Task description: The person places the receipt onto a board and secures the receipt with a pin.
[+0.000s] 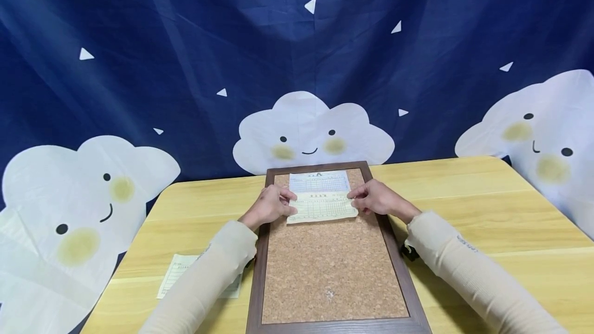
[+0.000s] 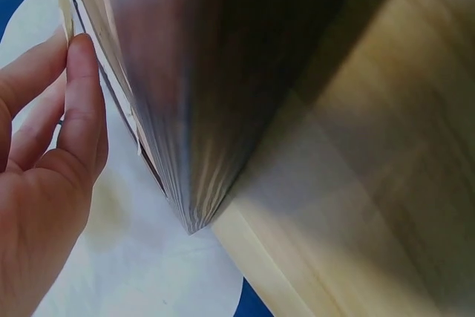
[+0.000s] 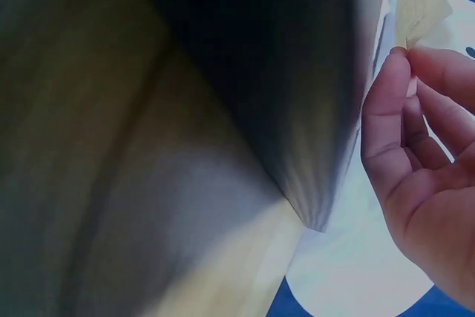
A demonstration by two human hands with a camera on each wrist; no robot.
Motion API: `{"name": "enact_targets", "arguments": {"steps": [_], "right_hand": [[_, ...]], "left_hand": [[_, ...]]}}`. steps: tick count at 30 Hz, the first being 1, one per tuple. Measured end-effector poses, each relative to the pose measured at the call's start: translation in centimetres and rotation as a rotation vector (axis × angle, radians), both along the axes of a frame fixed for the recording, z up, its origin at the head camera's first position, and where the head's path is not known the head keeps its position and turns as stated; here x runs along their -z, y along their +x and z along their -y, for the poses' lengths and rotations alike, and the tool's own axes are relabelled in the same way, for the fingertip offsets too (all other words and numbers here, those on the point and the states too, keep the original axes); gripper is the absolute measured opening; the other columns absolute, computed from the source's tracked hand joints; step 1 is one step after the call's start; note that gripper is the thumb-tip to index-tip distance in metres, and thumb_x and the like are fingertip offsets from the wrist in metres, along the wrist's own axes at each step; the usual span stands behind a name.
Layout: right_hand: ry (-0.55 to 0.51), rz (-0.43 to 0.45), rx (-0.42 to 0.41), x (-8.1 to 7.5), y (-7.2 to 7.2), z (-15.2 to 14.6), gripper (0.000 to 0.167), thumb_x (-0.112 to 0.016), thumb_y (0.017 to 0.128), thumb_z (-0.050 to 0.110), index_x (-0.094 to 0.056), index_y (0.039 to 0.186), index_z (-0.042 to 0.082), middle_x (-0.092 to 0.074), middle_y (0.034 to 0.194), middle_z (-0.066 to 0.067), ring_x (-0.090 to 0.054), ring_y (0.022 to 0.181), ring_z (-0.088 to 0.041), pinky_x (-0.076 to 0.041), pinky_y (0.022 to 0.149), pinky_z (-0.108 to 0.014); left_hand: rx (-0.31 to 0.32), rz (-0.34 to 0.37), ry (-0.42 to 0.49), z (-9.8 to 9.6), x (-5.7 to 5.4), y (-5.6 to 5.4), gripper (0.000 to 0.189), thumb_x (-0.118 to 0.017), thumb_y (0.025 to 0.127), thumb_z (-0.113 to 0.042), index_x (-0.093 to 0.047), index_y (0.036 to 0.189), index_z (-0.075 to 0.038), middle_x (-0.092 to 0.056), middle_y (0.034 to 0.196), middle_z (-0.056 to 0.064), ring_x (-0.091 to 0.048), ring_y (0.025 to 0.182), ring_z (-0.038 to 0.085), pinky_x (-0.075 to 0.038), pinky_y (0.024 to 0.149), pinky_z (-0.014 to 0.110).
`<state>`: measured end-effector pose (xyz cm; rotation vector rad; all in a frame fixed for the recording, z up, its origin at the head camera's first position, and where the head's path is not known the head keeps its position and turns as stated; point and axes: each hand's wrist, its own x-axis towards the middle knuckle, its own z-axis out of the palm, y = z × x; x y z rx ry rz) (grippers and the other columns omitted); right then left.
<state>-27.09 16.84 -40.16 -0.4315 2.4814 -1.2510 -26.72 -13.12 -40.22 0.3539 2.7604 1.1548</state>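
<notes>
Between both hands spans a pale yellow printed form (image 1: 322, 208), a slip of paper with a ruled grid. My left hand (image 1: 271, 205) pinches its left edge between thumb and fingers. At the opposite edge, my right hand (image 1: 377, 199) pinches the paper the same way. Both wrist views show the slip's edge between fingertips, held off the board's face. Behind it, a white printed form (image 1: 319, 181) lies at the top of the cork board (image 1: 331, 272); its lower part is covered by the yellow one. The board has a dark brown wooden frame (image 1: 258, 285).
Another pale yellow form (image 1: 178, 272) lies on the wooden table (image 1: 204, 210) left of the board, partly hidden under my left forearm. A dark blue curtain (image 1: 297, 61) with white clouds hangs behind the table's far edge.
</notes>
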Motion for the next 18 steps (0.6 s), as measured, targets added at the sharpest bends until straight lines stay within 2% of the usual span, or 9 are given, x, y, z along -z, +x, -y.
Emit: {"name": "enact_targets", "arguments": {"steps": [3,8,12,16,18], "right_hand": [[-0.001,-0.005,-0.002,0.21,0.04,-0.03,0.029,-0.063,0.096,0.001,-0.065,0.121,-0.012,-0.066,0.075,-0.008,-0.058,0.064,-0.015,-0.054,0.062,-0.031],[0.003,-0.012,-0.002,0.34,0.06,-0.03,0.029,-0.063,0.095,0.001,-0.065,0.121,-0.012,-0.068,0.079,-0.008,-0.059,0.065,-0.015,-0.055,0.062,-0.032],[-0.001,-0.017,-0.005,0.43,0.11,-0.02,0.028,-0.064,0.095,0.001,-0.066,0.120,-0.012,-0.070,0.098,-0.016,-0.060,0.065,-0.015,-0.055,0.062,-0.032],[-0.014,-0.022,-0.013,0.49,0.15,-0.03,0.026,-0.064,0.094,-0.001,-0.067,0.118,-0.012,-0.065,0.119,-0.025,-0.060,0.065,-0.014,-0.054,0.061,-0.031],[-0.020,-0.025,-0.020,0.53,0.17,-0.06,0.026,-0.064,0.094,-0.002,-0.067,0.117,-0.013,-0.064,0.120,-0.026,-0.059,0.064,-0.014,-0.054,0.061,-0.031]], "left_hand": [[0.000,0.014,-0.006,-0.05,0.02,0.02,0.023,-0.086,0.077,-0.004,-0.078,0.098,-0.006,-0.060,0.092,0.004,-0.058,0.080,0.015,-0.050,0.073,0.030],[0.004,0.015,-0.021,-0.11,0.15,0.13,0.023,-0.086,0.076,-0.003,-0.078,0.098,-0.006,-0.059,0.092,0.003,-0.056,0.079,0.014,-0.048,0.070,0.028],[-0.002,0.025,-0.030,-0.15,0.31,0.13,0.023,-0.086,0.076,-0.003,-0.077,0.098,-0.006,-0.060,0.089,0.003,-0.055,0.077,0.014,-0.047,0.070,0.027],[0.005,0.031,-0.038,-0.11,0.42,0.12,0.025,-0.086,0.076,-0.002,-0.077,0.099,-0.006,-0.057,0.091,0.003,-0.054,0.078,0.013,-0.047,0.071,0.027],[0.009,0.041,-0.039,-0.11,0.44,0.15,0.026,-0.086,0.076,-0.002,-0.077,0.100,-0.006,-0.057,0.092,0.003,-0.053,0.079,0.013,-0.047,0.072,0.027]]}}
